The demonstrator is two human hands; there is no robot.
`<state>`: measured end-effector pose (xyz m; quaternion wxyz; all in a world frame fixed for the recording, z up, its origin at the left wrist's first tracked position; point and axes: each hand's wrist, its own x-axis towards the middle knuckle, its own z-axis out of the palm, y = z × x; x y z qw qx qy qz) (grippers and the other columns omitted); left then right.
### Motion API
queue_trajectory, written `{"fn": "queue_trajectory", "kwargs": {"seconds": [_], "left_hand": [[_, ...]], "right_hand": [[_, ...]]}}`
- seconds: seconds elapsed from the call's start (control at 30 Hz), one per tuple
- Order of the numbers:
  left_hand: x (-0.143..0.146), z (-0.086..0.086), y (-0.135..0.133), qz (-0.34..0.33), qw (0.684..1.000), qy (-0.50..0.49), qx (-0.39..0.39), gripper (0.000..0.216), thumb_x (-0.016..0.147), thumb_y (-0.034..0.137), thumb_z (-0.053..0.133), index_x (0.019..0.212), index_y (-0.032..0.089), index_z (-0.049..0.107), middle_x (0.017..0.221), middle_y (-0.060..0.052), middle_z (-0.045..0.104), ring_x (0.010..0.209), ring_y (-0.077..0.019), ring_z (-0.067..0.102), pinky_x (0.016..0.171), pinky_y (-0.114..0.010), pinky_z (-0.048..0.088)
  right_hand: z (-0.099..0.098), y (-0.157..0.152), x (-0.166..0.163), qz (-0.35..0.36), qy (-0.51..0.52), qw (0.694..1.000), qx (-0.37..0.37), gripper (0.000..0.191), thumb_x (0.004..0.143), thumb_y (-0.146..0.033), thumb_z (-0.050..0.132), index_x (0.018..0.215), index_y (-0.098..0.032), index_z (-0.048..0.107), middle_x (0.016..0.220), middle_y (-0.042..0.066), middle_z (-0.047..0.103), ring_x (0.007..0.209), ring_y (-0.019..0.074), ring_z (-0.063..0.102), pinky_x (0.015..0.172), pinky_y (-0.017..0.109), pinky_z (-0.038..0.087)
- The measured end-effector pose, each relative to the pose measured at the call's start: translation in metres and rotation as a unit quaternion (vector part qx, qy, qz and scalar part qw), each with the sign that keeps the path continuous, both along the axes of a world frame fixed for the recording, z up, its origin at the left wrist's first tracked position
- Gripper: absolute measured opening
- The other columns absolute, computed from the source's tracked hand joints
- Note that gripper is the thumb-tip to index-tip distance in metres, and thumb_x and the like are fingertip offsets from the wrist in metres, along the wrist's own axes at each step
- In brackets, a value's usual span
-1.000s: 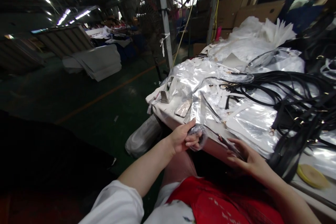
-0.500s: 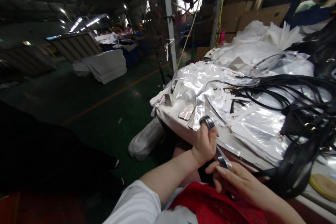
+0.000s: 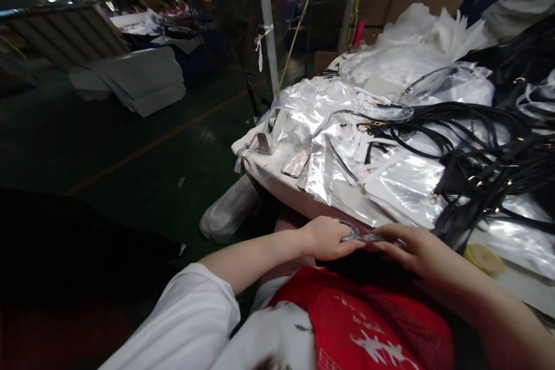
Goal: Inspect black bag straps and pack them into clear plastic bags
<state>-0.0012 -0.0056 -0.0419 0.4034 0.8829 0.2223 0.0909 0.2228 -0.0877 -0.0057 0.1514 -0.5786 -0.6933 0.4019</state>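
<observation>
My left hand point(image 3: 327, 238) is closed around a coiled dark strap wrapped in clear plastic point(image 3: 356, 236), held at the table's near edge over my lap. My right hand point(image 3: 411, 247) pinches the other end of the same wrapped strap, fingertips almost meeting the left hand's. Both hands sit just below the white table edge point(image 3: 277, 185), above my red top point(image 3: 368, 324).
A heap of loose black straps point(image 3: 481, 144) with metal clasps covers the table's right. Clear plastic bags point(image 3: 329, 121) lie all over it. A yellow tape roll point(image 3: 483, 257) rests near my right wrist. A metal post point(image 3: 266, 23) stands behind; white sheets point(image 3: 139, 81) lie on the green floor.
My left hand dropped from the raised position above the table edge down to my lap. The strap coil came down with it, and both hands drew together on it.
</observation>
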Motion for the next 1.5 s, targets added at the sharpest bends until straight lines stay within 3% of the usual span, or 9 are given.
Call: {"fn": "queue_trajectory", "kwargs": {"seconds": [0.07, 0.2, 0.43, 0.5, 0.63, 0.8, 1.0, 1.13, 1.5], "left_hand": [[-0.002, -0.002, -0.001, -0.024, 0.976, -0.009, -0.217, 0.055, 0.093, 0.061, 0.041, 0.062, 0.019, 0.056, 0.052, 0.000, 0.054, 0.049, -0.0136, 0.050, 0.058, -0.026, 0.043], [-0.002, -0.007, 0.000, -0.021, 0.830, -0.104, -0.547, 0.061, 0.091, 0.067, 0.040, 0.057, 0.018, 0.050, 0.037, 0.007, 0.035, 0.035, -0.0091, 0.036, 0.059, -0.029, 0.049], [0.007, -0.013, -0.004, 0.045, 0.649, -0.213, -0.729, 0.059, 0.099, 0.051, 0.026, 0.072, 0.013, 0.062, 0.035, 0.008, 0.031, 0.033, -0.0075, 0.030, 0.066, -0.027, 0.050], [0.010, -0.021, -0.006, 0.073, 0.665, -0.215, -0.711, 0.057, 0.097, 0.055, 0.030, 0.072, 0.013, 0.061, 0.039, 0.006, 0.037, 0.038, -0.0091, 0.039, 0.068, -0.029, 0.050], [0.012, -0.037, -0.010, 0.241, 0.822, -0.209, -0.472, 0.052, 0.092, 0.059, 0.043, 0.097, 0.012, 0.063, 0.071, -0.004, 0.064, 0.065, -0.0145, 0.059, 0.073, -0.029, 0.050], [0.008, -0.041, -0.025, 0.059, 0.968, -0.128, -0.206, 0.041, 0.091, 0.042, 0.054, 0.123, 0.017, 0.063, 0.115, -0.009, 0.069, 0.103, -0.0202, 0.064, 0.095, -0.029, 0.046], [0.018, -0.053, -0.043, 0.134, 0.959, -0.128, -0.213, 0.034, 0.094, 0.036, 0.050, 0.109, 0.014, 0.071, 0.109, -0.009, 0.073, 0.100, -0.0192, 0.067, 0.094, -0.026, 0.048], [0.019, -0.064, -0.042, 0.147, 0.947, -0.115, -0.261, 0.037, 0.093, 0.039, 0.050, 0.105, 0.012, 0.071, 0.103, -0.009, 0.073, 0.094, -0.0188, 0.067, 0.087, -0.025, 0.050], [0.012, -0.052, -0.040, 0.197, 0.954, -0.045, -0.220, 0.028, 0.087, 0.043, 0.058, 0.096, 0.018, 0.069, 0.088, -0.002, 0.071, 0.080, -0.0171, 0.064, 0.073, -0.024, 0.048]], "right_hand": [[-0.002, 0.002, 0.000, 0.013, -0.064, 0.997, 0.045, 0.034, 0.093, -0.051, 0.051, 0.100, -0.026, 0.072, 0.096, 0.008, 0.072, 0.088, 0.0267, 0.064, 0.081, 0.037, 0.049], [-0.024, -0.003, -0.023, -0.009, 0.014, 0.996, 0.089, 0.041, 0.099, -0.048, 0.037, 0.110, -0.021, 0.066, 0.102, 0.010, 0.071, 0.095, 0.0262, 0.064, 0.089, 0.039, 0.049], [-0.066, -0.014, -0.068, -0.175, 0.232, 0.955, 0.053, 0.044, 0.096, -0.058, 0.038, 0.099, -0.020, 0.059, 0.072, 0.003, 0.067, 0.053, 0.0176, 0.057, 0.048, 0.028, 0.049], [-0.063, -0.014, -0.064, -0.183, 0.224, 0.957, 0.028, 0.045, 0.094, -0.060, 0.040, 0.095, -0.020, 0.061, 0.067, 0.002, 0.065, 0.050, 0.0168, 0.055, 0.045, 0.027, 0.047], [-0.049, -0.016, -0.043, -0.102, 0.108, 0.989, 0.006, 0.040, 0.093, -0.054, 0.048, 0.093, -0.019, 0.068, 0.089, 0.006, 0.073, 0.078, 0.0230, 0.066, 0.073, 0.031, 0.052], [-0.050, -0.024, -0.028, -0.039, 0.044, 0.995, -0.085, 0.039, 0.093, -0.049, 0.047, 0.090, -0.018, 0.069, 0.088, 0.008, 0.075, 0.078, 0.0243, 0.067, 0.072, 0.033, 0.050], [-0.073, -0.033, -0.037, -0.074, 0.134, 0.984, -0.095, 0.039, 0.079, -0.042, 0.068, 0.106, -0.015, 0.066, 0.099, 0.008, 0.074, 0.089, 0.0261, 0.067, 0.080, 0.034, 0.051], [-0.083, -0.034, -0.049, -0.126, 0.076, 0.985, -0.092, 0.020, 0.083, -0.031, 0.054, 0.084, -0.014, 0.065, 0.081, 0.007, 0.073, 0.075, 0.0242, 0.066, 0.068, 0.031, 0.048], [-0.069, -0.021, -0.058, -0.070, 0.009, 0.995, -0.066, 0.025, 0.085, -0.019, 0.046, 0.088, -0.016, 0.070, 0.087, 0.008, 0.075, 0.080, 0.0216, 0.068, 0.074, 0.028, 0.048]]}}
